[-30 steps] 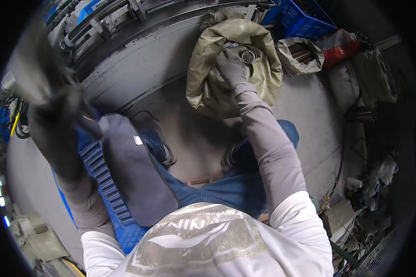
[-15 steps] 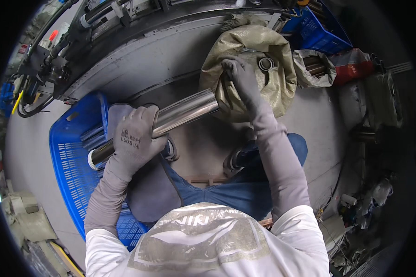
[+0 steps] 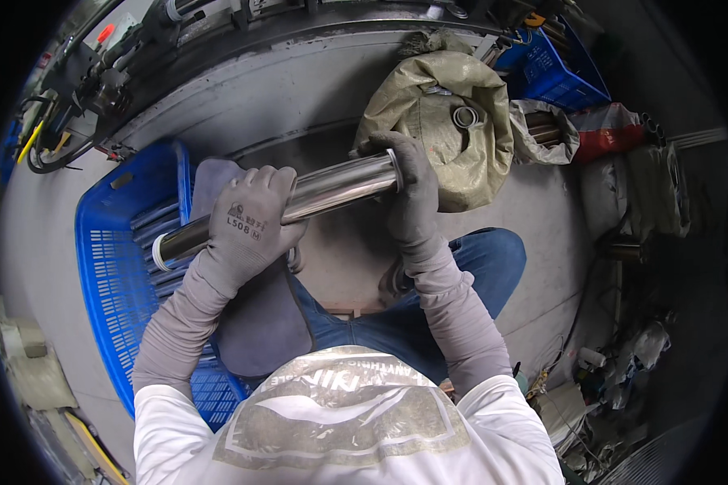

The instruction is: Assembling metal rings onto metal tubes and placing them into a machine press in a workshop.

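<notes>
Left hand [image 3: 249,222]: gloved, grip wrapped tight round the middle of the shiny metal tube [image 3: 299,200], likely to carry its weight.
Right hand [image 3: 412,198]: gloved, grip closed over the flanged end of the tube, likely to keep it steady.
Tube: lying across between both grips, a bit tilted, held up over the knees.
Blue jeans [image 3: 469,259]: just under the right grip.
Blue crate [image 3: 125,275]: below and left of the left grip, more tubes lying inside, kept together there.
Sack [image 3: 453,121]: just past the right grip, mouth open, a ring-shaped part showing inside.
Far blue crate [image 3: 554,73]: well beyond the sack.
</notes>
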`<state>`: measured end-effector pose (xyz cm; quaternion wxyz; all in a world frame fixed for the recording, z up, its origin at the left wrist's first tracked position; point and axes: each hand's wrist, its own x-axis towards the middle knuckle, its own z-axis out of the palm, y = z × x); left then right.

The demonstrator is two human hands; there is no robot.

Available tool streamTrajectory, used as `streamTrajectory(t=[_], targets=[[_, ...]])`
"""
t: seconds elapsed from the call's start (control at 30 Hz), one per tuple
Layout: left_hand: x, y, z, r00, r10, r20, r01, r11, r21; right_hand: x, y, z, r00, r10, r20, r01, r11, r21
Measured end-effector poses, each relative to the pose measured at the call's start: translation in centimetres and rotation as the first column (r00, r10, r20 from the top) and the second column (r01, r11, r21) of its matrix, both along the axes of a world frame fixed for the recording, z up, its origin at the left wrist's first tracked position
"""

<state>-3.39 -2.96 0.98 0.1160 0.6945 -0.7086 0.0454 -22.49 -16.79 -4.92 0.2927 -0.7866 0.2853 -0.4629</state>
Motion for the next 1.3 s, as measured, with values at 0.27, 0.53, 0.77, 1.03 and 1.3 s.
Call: streamTrajectory(t=[0.27, 0.53, 0.77, 1.03, 1.3], targets=[[0.1, -0.7, -0.3, 0.999, 0.005, -0.033, 0.0, 0.986, 0.168, 0.7, -0.4, -2.2, 0.956, 0.042, 0.289, -0.16, 0.904, 0.397], [2.6, 2.5, 0.9, 0.997, 0.075, 0.019, -0.077, 0.991, 0.113, -0.5, -10.2, -2.4, 0.972, 0.023, -0.235, -0.007, 0.998, 0.069], [2.8, 1.8, -0.5, 0.992, 0.079, -0.097, -0.067, 0.991, 0.12, -9.7, -26.8, -12.3, 0.321, -0.425, -0.846, 0.278, 0.896, -0.345], [3.2, 1.6, -0.2, 0.99, 0.056, -0.129, -0.043, 0.993, 0.108, -9.5, -30.3, -16.5, 0.129, -0.291, -0.948, 0.302, 0.922, -0.242], [2.6, 1.9, 0.1, 0.994, 0.053, -0.1, -0.048, 0.997, 0.058, -7.5, -25.3, -10.9, 0.458, -0.163, -0.874, 0.212, 0.975, -0.07]])
